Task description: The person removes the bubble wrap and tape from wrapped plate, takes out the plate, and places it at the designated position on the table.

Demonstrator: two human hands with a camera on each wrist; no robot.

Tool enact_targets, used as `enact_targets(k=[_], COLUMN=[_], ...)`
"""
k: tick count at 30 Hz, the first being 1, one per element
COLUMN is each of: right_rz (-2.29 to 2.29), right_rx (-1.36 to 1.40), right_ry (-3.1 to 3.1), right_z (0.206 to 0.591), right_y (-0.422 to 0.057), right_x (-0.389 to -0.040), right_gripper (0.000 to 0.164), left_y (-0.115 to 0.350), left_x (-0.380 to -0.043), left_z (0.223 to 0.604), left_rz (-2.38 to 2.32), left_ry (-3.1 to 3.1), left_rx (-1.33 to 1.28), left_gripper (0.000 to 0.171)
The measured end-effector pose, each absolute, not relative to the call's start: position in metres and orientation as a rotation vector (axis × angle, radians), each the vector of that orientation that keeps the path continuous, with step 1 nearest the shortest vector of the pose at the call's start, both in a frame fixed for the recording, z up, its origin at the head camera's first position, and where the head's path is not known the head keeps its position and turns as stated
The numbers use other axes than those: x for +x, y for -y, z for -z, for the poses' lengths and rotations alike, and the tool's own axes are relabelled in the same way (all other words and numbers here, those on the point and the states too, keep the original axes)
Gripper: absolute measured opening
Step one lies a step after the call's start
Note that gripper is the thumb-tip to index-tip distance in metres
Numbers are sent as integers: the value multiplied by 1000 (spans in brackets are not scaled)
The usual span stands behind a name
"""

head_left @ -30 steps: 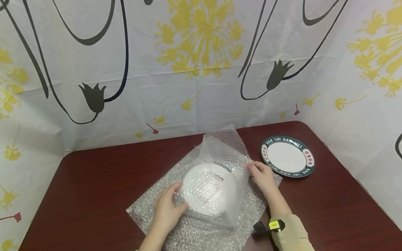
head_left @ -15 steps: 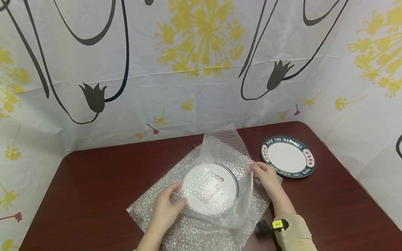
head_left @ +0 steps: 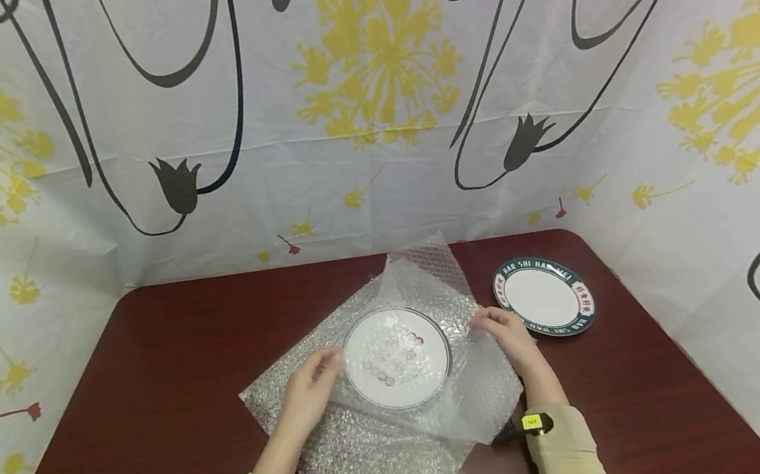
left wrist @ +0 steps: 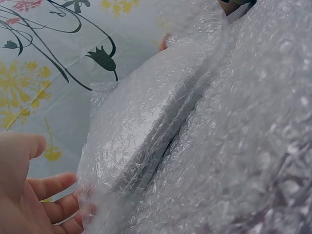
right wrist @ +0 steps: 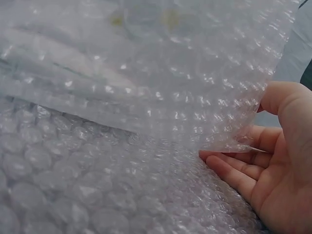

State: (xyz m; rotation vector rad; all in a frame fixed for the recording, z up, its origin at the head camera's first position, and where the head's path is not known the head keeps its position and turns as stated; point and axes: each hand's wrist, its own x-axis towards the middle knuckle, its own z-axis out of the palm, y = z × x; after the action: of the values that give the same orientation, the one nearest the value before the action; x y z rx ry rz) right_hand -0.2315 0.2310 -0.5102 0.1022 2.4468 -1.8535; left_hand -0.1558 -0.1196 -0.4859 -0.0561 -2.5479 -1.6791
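A round white plate with a dark rim and small reddish marks lies under a folded layer of bubble wrap, showing through it in the head view. Beneath it the rest of the wrap spreads diagonally over the table. My right hand pinches the upper layer's edge right of the plate; in the right wrist view, thumb and fingers meet at that edge. At the plate's left side is my left hand, its fingertips touching the wrap's edge and its thumb apart from them.
A second plate, with a dark green lettered rim, lies on the red-brown table beyond my right hand. Patterned cloth hangs behind the table and at both sides.
The upper wrap layer has spread flatter, its free corner moving right and toward me. My right hand has shifted slightly right and nearer. My left thumb has moved back from the plate's edge.
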Motion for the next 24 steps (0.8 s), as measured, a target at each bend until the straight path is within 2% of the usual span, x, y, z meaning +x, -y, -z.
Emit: enact_targets(k=[4, 13, 24], right_rz=[1814, 1748, 1811], right_rx=[91, -43, -102], right_ry=[-2445, -2489, -2425], right_z=[509, 509, 484], right_y=[-231, -237, -231], right_x=[-230, -232, -221], right_gripper=[29, 30, 30], left_y=[123, 130, 140], left_x=[-157, -159, -156], left_z=[487, 485, 485], left_rz=[1710, 1790, 1739], left_ry=[2530, 2480, 2575], left_rx=[-50, -70, -28], left_gripper=[42, 37, 54])
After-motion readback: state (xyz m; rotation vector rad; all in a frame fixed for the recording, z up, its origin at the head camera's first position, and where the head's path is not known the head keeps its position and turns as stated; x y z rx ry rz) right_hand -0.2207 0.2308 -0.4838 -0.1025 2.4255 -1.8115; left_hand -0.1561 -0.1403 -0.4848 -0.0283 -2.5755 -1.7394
